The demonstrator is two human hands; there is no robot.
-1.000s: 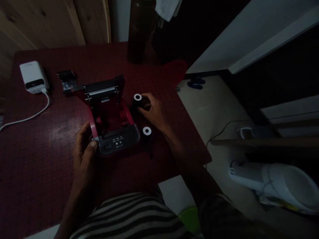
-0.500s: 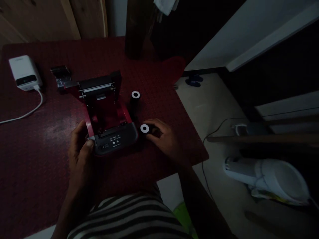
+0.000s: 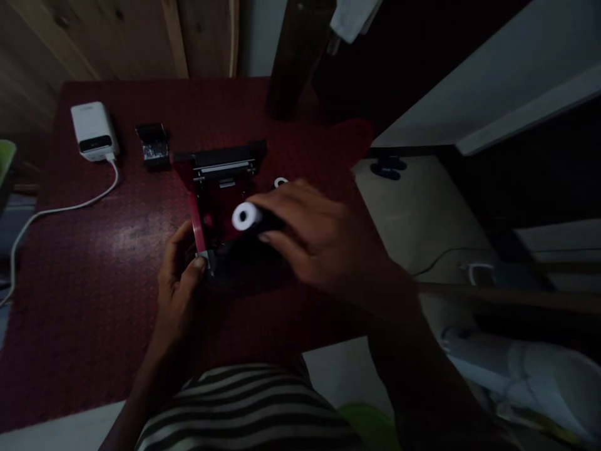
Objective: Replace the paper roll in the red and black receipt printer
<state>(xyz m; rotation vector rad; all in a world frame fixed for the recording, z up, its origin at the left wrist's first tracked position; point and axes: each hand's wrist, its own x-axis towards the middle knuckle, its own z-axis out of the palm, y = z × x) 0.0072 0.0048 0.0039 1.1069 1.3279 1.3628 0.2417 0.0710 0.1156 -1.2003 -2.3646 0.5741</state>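
Head view, the sole view. A red-and-black printer (image 3: 220, 199) sits on the red patterned table (image 3: 119, 275), right of centre, between the far and near edges. Its lid (image 3: 225, 158) is raised and its bay is open.

The left hand (image 3: 177, 282) grasps the printer at its near-left corner, fingers along the outer left wall, thumb on the grey corner piece. The right hand (image 3: 317, 238), slightly blurred, grips a black roll with a white core (image 3: 248, 216) between thumb and fingers. This roll is over the open bay, its white end facing left and toward the viewer; contact with the printer cannot be determined. The hand and roll hide or shade much of the control panel.

A second roll (image 3: 281, 182) is just beside the printer, toward the table's right edge, largely hidden by the right hand. A white power bank (image 3: 94, 130) lies near the far-left corner, with a white cable (image 3: 89, 203) running over the left edge. Between power bank and printer lies a small black item (image 3: 154, 149), too dim to identify.
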